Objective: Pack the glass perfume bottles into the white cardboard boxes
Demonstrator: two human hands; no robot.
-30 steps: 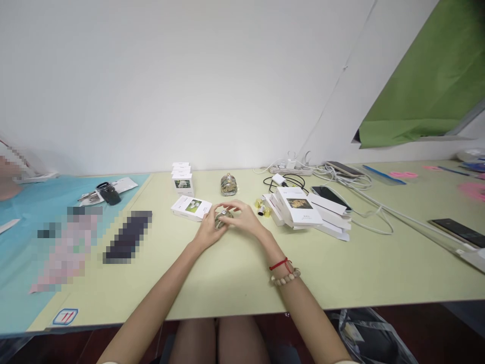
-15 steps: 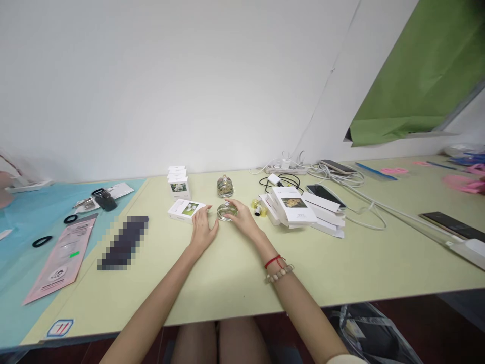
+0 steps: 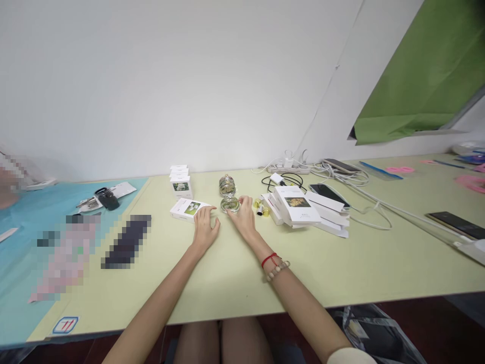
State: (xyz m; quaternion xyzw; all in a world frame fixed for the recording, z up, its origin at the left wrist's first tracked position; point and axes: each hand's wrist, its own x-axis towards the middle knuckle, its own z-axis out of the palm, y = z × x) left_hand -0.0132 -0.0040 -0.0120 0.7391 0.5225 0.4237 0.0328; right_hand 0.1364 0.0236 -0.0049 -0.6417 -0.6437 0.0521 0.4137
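Note:
My right hand has its thumb and fingers around the lower sides of a round clear glass bottle, which looks greenish and rests on the table. Directly behind it stands a second glass bottle, brownish and patterned. My left hand is open, its fingers stretched out by the right end of a white box with a white flower picture, lying flat. Whether the fingertips press on that box I cannot tell. Several similar white boxes stand in a row behind it.
Small yellow-capped items lie right of my right hand, beside a pile of white cartons. Phones, cables and a power strip spread farther right. A dark jar sits on the blue cover at left.
My right hand has shifted from the bottle's top to its sides. The bottle has moved slightly back, closer to the patterned one. My left hand has stayed nearly still beside the box.

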